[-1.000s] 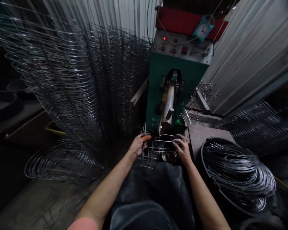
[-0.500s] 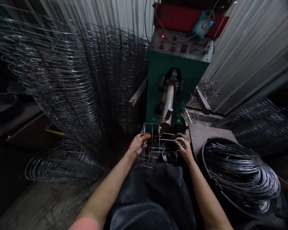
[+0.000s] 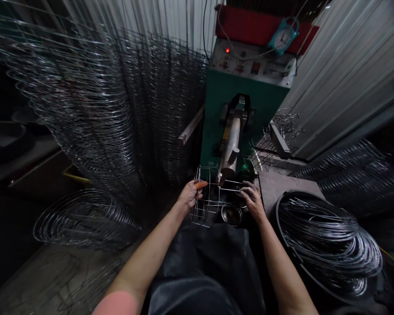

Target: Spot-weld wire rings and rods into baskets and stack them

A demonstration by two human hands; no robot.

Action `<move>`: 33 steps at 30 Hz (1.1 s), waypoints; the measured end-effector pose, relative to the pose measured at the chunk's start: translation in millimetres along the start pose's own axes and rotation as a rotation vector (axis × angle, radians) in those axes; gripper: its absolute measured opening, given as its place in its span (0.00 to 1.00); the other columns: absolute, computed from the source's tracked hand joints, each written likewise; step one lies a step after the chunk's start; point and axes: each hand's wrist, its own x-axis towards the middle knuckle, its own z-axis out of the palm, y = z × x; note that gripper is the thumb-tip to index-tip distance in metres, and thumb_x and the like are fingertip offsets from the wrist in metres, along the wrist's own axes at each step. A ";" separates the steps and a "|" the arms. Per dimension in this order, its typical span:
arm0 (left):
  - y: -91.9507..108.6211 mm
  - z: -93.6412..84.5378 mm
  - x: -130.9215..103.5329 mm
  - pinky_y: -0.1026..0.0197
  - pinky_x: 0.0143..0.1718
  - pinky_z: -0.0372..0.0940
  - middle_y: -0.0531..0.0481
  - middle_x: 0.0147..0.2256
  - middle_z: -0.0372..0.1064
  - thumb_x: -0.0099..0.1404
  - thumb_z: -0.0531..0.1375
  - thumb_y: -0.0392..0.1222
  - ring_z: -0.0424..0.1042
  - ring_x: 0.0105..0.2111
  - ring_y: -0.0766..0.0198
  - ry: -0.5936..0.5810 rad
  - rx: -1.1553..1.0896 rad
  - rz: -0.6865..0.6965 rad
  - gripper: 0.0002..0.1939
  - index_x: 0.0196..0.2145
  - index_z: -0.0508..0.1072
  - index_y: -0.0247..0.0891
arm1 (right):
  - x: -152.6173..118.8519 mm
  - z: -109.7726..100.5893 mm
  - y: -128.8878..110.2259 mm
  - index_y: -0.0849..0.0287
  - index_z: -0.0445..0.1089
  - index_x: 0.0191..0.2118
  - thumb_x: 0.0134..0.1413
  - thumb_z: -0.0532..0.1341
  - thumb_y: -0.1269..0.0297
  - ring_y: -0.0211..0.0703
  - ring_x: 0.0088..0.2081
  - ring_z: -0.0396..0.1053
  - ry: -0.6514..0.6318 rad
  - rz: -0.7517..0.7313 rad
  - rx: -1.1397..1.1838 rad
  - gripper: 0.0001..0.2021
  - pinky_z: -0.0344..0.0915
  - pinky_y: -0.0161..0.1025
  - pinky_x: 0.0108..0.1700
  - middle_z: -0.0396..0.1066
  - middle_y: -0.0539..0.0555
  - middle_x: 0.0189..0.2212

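Note:
A small wire frame (image 3: 206, 212) is under the metal arm (image 3: 231, 151) of a green machine (image 3: 213, 105). My left hand (image 3: 188, 195) is closed at the frame's left side, around an orange piece (image 3: 201, 185) that looks like a finger cover or handle. Thin wires run from the frame to the right, beneath the arm's tip. Their right ends are between the fingers of my right hand (image 3: 252, 201), which is closed on them. Below the wires sits a small round metal bowl (image 3: 231, 214).
Tall stacks of wire rings (image 3: 98, 96) stand at the left. At the right, a black tub (image 3: 290, 245) holds coiled wire rings (image 3: 335, 236) beside a grey board (image 3: 282, 183). A teal clock (image 3: 283, 37) hangs on the machine's red top.
The view has shifted slightly, so the machine appears a little to the right. Both hands keep nearly the same hold on the wire frame and wires.

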 end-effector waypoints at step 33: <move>-17.2 -38.8 -55.2 0.72 0.13 0.42 0.61 0.15 0.53 0.36 0.71 0.37 0.47 0.13 0.79 -0.046 -0.004 -0.017 0.19 0.25 0.65 0.35 | -50.2 -10.0 -35.0 0.52 0.72 0.31 0.55 0.56 0.55 0.54 0.50 0.55 -0.107 -0.123 -0.135 0.10 0.52 0.55 0.52 0.68 0.53 0.46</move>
